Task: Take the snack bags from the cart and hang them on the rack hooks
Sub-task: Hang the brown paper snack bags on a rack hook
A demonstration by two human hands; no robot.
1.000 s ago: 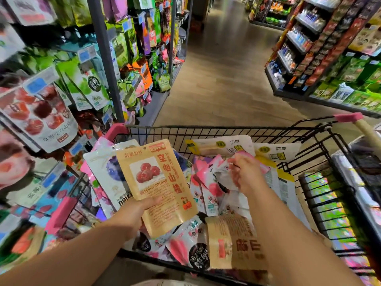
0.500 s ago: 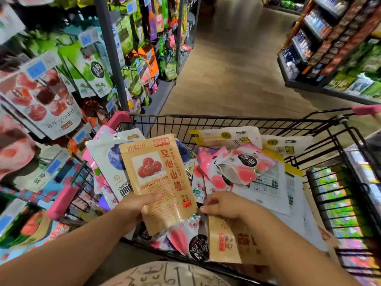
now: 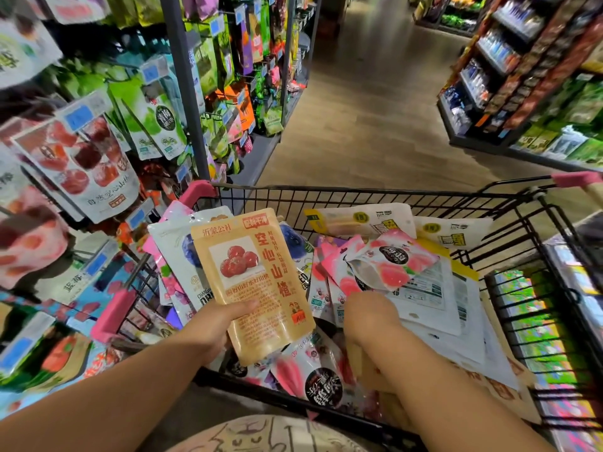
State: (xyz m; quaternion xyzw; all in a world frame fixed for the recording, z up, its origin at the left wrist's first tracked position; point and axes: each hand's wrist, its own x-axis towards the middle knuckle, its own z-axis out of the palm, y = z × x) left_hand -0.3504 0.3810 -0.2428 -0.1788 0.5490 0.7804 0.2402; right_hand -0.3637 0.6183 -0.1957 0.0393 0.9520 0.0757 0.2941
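Note:
My left hand grips the lower edge of a tan snack bag printed with red fruit and holds it upright over the cart's left side. My right hand reaches down into the pile in the black wire cart. Its fingers curl round the top of a brown snack bag, which is blurred and partly hidden under my wrist. Several more snack bags fill the cart, among them a pink peach bag. The rack with its hooks stands to the left, hung with bags.
A white bag with red fruit hangs on the rack close to the cart's pink corner. Wooden floor runs ahead along the aisle. Stocked shelves stand at the right. A second rack sits beside the cart's right wall.
My right hand let go of the pink peach bag at the middle of the pile and came down and nearer onto the brown bag. My left hand kept the tan bag roughly in place.

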